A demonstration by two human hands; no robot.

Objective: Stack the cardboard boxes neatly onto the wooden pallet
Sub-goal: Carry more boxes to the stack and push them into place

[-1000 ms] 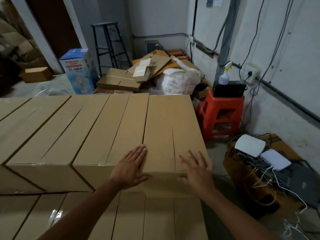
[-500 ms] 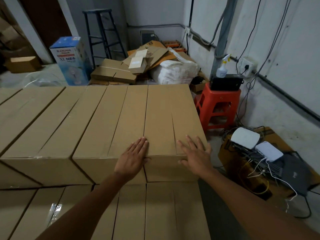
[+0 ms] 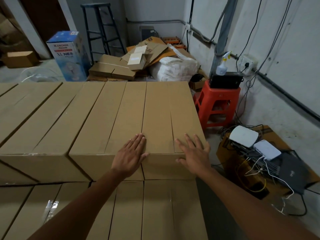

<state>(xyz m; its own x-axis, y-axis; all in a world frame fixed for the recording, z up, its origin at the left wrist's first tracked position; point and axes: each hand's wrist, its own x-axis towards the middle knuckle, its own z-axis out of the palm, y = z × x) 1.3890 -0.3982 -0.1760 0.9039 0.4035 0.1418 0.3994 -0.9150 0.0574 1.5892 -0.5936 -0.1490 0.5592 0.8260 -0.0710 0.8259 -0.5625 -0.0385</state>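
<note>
A stack of long plain cardboard boxes fills the left and middle of the head view. The rightmost box of the upper layer [image 3: 162, 115] lies flush beside its neighbour [image 3: 107, 122]. My left hand [image 3: 129, 155] rests flat on the near edge, across the seam between these two boxes, fingers spread. My right hand [image 3: 195, 153] lies flat on the rightmost box's near right corner, fingers apart, holding nothing. A lower layer of boxes [image 3: 155, 208] runs under my forearms. The pallet is hidden under the boxes.
A red plastic stool [image 3: 218, 104] with a black device and a spray bottle [image 3: 222, 64] stands right of the stack. Routers and cables [image 3: 256, 146] lie on a box by the right wall. Flattened cardboard [image 3: 121, 66], a white sack, a blue fan box [image 3: 67, 54] and a ladder are behind.
The rightmost upper box has slid away from me, flush with its neighbour. Both hands followed it forward and stay flat on its near edge.
</note>
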